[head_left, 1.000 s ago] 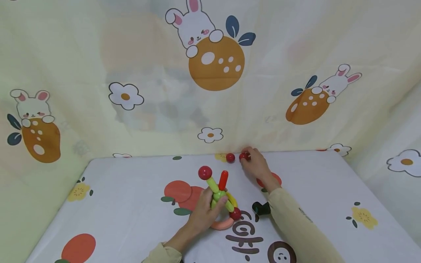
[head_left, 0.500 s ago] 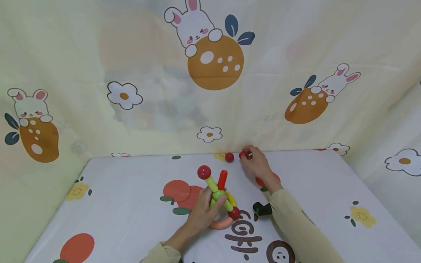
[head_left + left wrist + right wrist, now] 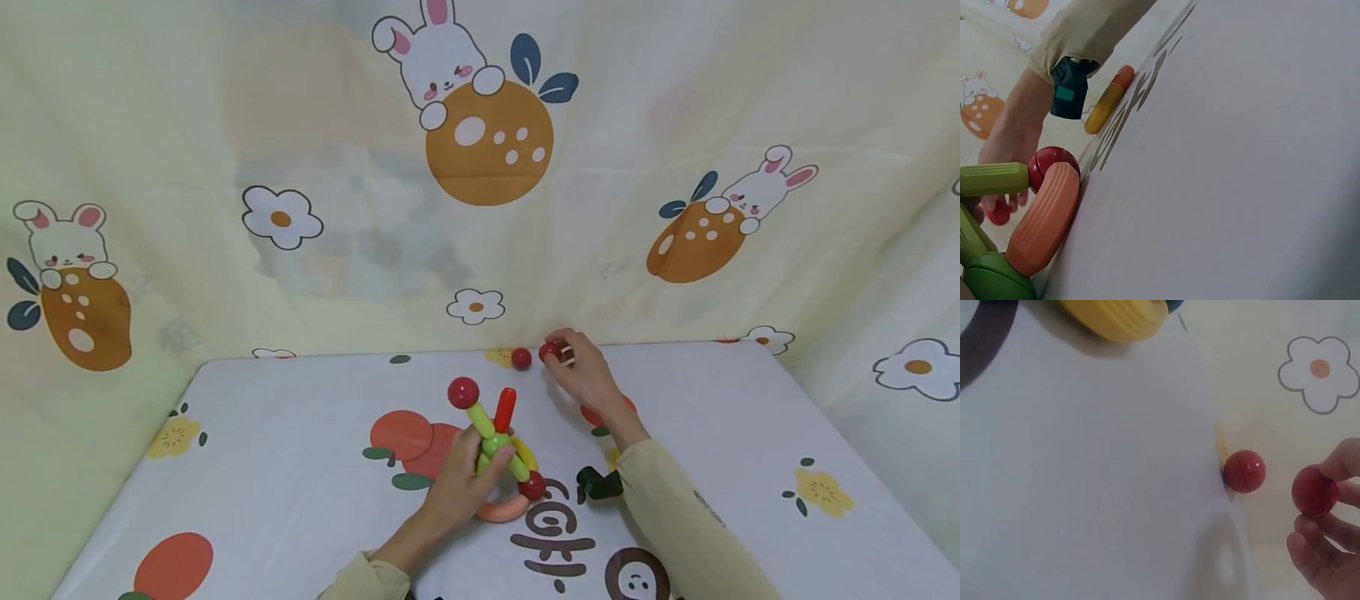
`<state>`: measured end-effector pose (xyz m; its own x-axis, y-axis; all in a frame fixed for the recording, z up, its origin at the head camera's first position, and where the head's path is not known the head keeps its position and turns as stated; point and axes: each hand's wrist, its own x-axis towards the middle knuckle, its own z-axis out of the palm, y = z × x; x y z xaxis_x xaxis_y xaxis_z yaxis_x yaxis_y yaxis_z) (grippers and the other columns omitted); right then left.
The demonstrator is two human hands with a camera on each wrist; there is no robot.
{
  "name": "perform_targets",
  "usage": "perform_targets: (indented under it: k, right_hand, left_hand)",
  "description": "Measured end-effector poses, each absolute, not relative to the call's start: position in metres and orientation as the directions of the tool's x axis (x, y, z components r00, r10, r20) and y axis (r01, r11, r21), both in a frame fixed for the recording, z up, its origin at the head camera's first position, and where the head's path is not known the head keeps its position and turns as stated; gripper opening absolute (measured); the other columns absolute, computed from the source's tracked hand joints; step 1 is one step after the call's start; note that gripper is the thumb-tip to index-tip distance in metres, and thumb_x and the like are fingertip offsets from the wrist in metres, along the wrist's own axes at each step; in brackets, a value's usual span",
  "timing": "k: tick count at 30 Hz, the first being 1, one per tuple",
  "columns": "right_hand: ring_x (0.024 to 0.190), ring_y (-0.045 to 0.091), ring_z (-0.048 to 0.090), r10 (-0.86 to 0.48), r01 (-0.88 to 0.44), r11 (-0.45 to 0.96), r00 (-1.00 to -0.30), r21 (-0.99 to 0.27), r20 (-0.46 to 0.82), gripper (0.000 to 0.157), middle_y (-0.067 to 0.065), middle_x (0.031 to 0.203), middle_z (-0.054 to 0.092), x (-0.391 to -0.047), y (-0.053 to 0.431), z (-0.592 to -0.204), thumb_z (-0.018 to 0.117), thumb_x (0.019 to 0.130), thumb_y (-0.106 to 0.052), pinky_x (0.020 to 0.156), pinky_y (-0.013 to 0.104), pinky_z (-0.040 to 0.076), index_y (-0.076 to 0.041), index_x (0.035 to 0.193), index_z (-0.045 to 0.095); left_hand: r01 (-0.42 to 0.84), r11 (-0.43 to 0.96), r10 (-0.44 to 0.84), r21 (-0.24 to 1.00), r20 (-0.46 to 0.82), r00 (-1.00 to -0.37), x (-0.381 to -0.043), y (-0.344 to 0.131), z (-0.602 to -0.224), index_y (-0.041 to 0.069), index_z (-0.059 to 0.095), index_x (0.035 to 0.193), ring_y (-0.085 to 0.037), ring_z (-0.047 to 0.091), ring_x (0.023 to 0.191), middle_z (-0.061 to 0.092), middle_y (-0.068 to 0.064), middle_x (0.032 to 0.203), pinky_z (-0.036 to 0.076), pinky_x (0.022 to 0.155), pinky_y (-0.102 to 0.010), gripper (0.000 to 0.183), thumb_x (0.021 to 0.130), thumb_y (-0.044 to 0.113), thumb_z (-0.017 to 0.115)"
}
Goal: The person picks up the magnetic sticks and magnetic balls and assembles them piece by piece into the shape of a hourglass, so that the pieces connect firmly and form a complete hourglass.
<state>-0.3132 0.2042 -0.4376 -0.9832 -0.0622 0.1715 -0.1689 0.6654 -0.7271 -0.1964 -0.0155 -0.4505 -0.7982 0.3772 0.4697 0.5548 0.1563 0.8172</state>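
Note:
In the head view my left hand (image 3: 456, 483) grips a toy built of rods and balls. A green ball (image 3: 495, 445) joins its light green rods (image 3: 480, 419), red rod (image 3: 506, 409) and yellow curved piece (image 3: 528, 454). Red balls cap the ends, one of them a far red ball (image 3: 462, 392). A salmon curved piece (image 3: 1046, 219) hangs low on the toy in the left wrist view. Near the table's back edge, my right hand (image 3: 587, 372) pinches a loose red ball (image 3: 1314, 491) between thumb and fingers. A second loose red ball (image 3: 1245, 471) rests just left of it.
A patterned cloth (image 3: 360, 250) hangs right behind the table's back edge. On the white printed tablecloth (image 3: 285, 467), a yellow and orange curved piece (image 3: 1109, 103) lies beyond the toy, mostly behind the right sleeve in the head view. A dark wrist camera (image 3: 598, 482) is on the right wrist.
My right hand, pinching the red ball, has shifted slightly left and up toward the other loose ball. The left hand and the toy keep their place; the head view has drifted a little.

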Motion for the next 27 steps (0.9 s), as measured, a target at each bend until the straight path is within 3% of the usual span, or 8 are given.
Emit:
perform_targets:
  k: [10,27]
  right_hand:
    - [0.099,0.025,0.055,-0.082,-0.205,0.650,-0.976,-0.732,0.200,0.033,0.009,0.115,0.057,-0.305,0.199,-0.429,0.055,0.094,-0.023,0.085,0.038,0.050,-0.012,0.125,0.051]
    - [0.106,0.022,0.054,-0.155,-0.289,0.548,-0.957,-0.785,0.244,0.034,0.004,0.116,0.059,-0.285,0.188,-0.408,0.052,0.096,-0.034,0.094,0.041,0.047,-0.017,0.125,0.052]
  left_hand:
    - [0.537,0.183,0.369,0.823,0.449,-0.814,-0.209,-0.014,-0.481,0.007,0.055,0.109,-0.006,0.052,0.072,0.061,0.001,0.088,0.048,0.061,-0.021,0.019,0.093,0.016,0.058]
    - [0.493,0.190,0.370,0.849,0.404,-0.837,-0.209,-0.014,-0.480,0.010,0.055,0.110,-0.008,0.053,0.077,0.061,0.006,0.092,0.048,0.065,-0.021,0.018,0.093,0.017,0.057]
